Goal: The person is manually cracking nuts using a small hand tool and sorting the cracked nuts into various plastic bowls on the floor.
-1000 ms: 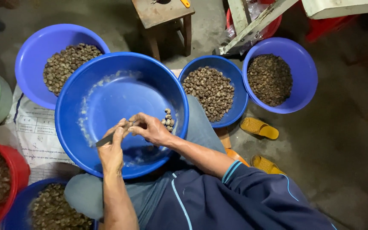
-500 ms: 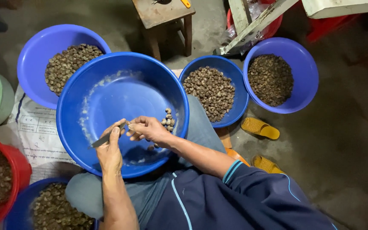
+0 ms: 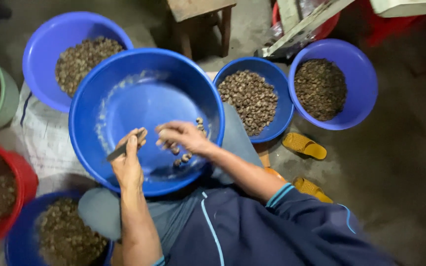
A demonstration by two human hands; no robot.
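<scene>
A large blue basin [image 3: 124,74] rests on my lap. My left hand [image 3: 128,162] grips a small dark knife [image 3: 122,149] over the basin's near side. My right hand [image 3: 182,136] hovers over a few brown nuts [image 3: 183,155] in the basin's right part, fingers curled; whether it holds a nut is blurred. The two hands are a little apart.
Basins of brown nuts ring me: purple at far left [image 3: 40,44], blue [image 3: 277,88] and purple [image 3: 361,74] at right, blue at lower left [image 3: 20,236]. A red tub [image 3: 23,182] and green tub [image 3: 7,93] stand left. Yellow sandals [image 3: 304,145] lie right; a wooden stool [image 3: 198,10] stands ahead.
My hands have separated; the right hand moved right toward the loose nuts, and a few more nuts lie in the basin. The view shifted and blurred slightly.
</scene>
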